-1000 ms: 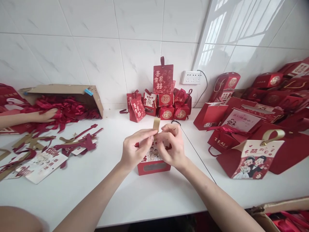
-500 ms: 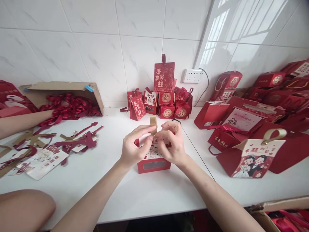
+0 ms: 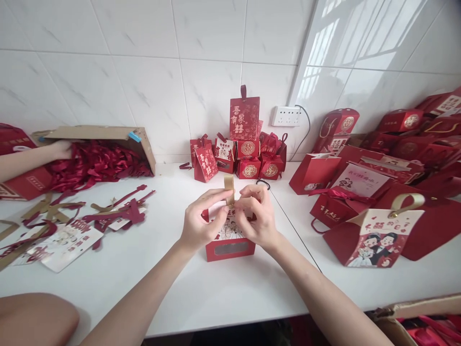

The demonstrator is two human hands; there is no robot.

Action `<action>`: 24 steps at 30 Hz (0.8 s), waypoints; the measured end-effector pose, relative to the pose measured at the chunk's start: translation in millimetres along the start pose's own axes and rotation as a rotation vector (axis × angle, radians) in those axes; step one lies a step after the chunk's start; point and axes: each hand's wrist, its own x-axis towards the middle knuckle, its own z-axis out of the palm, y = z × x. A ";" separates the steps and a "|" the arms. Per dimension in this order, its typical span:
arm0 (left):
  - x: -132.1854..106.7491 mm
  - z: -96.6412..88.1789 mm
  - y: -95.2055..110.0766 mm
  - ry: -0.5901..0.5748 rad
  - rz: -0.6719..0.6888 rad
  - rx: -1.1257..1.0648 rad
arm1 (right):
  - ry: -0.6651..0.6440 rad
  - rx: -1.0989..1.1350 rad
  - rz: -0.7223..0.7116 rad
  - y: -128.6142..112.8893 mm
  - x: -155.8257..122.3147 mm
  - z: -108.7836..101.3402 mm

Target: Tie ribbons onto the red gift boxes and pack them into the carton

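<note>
A red and white gift box (image 3: pixel 230 248) with a cartoon couple and a small window stands on the white table in front of me. At its top, a gold ribbon loop (image 3: pixel 229 183) sticks up between my hands. The fingers and thumb of my left hand (image 3: pixel 205 216) pinch the ribbon's base from the left. My right hand (image 3: pixel 255 214) is closed at the same spot from the right, its fingertips pressed together by the ribbon. What lies between the right fingertips is too small to make out.
Cut ribbons and printed cards (image 3: pixel 68 240) lie on the left. Behind them, another person's hand (image 3: pixel 59 150) reaches into a cardboard box (image 3: pixel 147 149) of dark red ribbon. Finished red boxes (image 3: pixel 245 120) are stacked by the wall, and more boxes (image 3: pixel 382 240) crowd the right.
My hands stay at the ribbon with hardly any movement. The other person's hand has come into view at the box of ribbon on the left.
</note>
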 end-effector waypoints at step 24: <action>4.8 -0.7 0.0 -0.021 -0.173 -0.018 | -0.051 0.085 0.325 -6.2 7.4 -3.7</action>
